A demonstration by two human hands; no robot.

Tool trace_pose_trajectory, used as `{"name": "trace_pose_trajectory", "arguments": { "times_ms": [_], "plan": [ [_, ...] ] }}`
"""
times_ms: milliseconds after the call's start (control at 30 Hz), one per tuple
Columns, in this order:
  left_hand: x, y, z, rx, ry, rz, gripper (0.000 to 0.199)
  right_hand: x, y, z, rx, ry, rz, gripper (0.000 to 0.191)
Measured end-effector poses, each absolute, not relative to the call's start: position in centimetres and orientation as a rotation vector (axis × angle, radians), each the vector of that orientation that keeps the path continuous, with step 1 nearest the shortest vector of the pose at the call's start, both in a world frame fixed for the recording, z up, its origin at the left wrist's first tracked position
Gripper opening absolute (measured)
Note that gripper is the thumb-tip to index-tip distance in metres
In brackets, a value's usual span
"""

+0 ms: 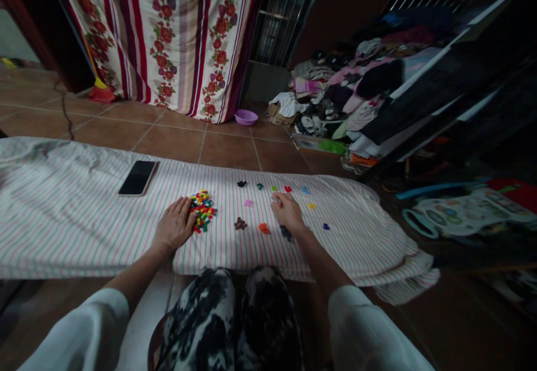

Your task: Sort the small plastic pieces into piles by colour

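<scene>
My left hand lies flat on the striped cloth, its fingers stretched out and touching the edge of a heap of small mixed-colour pieces. Over the sorted piles, my right hand is closed with fingertips pinched near a pale bit; what it holds is too small to name. Around it sit little single-colour piles: black, dark green, light green, red, blue, yellow, pink, brown, orange, purple. A dark pile is partly hidden by my right wrist.
A smartphone lies on the striped cloth at the left. Beyond, on the tiled floor, are a purple basin, a red broom and a big heap of clothes. A floral curtain hangs behind.
</scene>
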State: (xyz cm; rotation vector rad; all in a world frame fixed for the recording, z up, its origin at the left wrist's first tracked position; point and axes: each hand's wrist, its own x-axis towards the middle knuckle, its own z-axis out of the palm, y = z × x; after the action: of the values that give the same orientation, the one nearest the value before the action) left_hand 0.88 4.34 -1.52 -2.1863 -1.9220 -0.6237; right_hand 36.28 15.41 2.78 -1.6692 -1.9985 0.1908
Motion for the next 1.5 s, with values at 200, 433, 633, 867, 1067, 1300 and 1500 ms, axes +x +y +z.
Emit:
{"name": "trace_pose_trajectory", "arguments": {
  "times_ms": [200, 433, 633, 867, 1067, 1300, 1500],
  "plan": [
    [0.8, 4.4, -1.7, -2.179, -1.898, -0.622, 0.051, 31.1, 13.3, 4.0, -1.336, -2.117, 0.386, 0.021],
    [0.6, 4.5, -2.0, -2.223, -1.841, -0.586, 0.045, 24.2, 10.2, 2.9, -1.091, -2.325, 0.607, 0.017],
    [0.5, 4.3, -1.9, -2.214, -1.724, -0.521, 0.041, 20.7, 9.1, 2.1, -1.097, -2.490, 0.586, 0.019],
    [0.7, 4.3, -2.0, -2.226, -1.786, -0.601, 0.041, 19.4, 9.1, 2.9, -1.230, -2.641, 0.484, 0.022],
    [0.8, 4.4, -1.8, -2.214, -1.873, -0.651, 0.046, 19.0, 8.9, 3.5, -1.342, -2.685, 0.448, 0.023],
    [0.8, 4.3, -1.4, -2.245, -1.892, -0.644, 0.046, 18.2, 9.0, 4.3, -1.403, -2.689, 0.435, 0.020],
    [0.8, 4.3, -1.5, -2.243, -1.889, -0.675, 0.045, 17.6, 9.2, 4.6, -1.468, -2.664, 0.450, 0.016]
  ]
}}
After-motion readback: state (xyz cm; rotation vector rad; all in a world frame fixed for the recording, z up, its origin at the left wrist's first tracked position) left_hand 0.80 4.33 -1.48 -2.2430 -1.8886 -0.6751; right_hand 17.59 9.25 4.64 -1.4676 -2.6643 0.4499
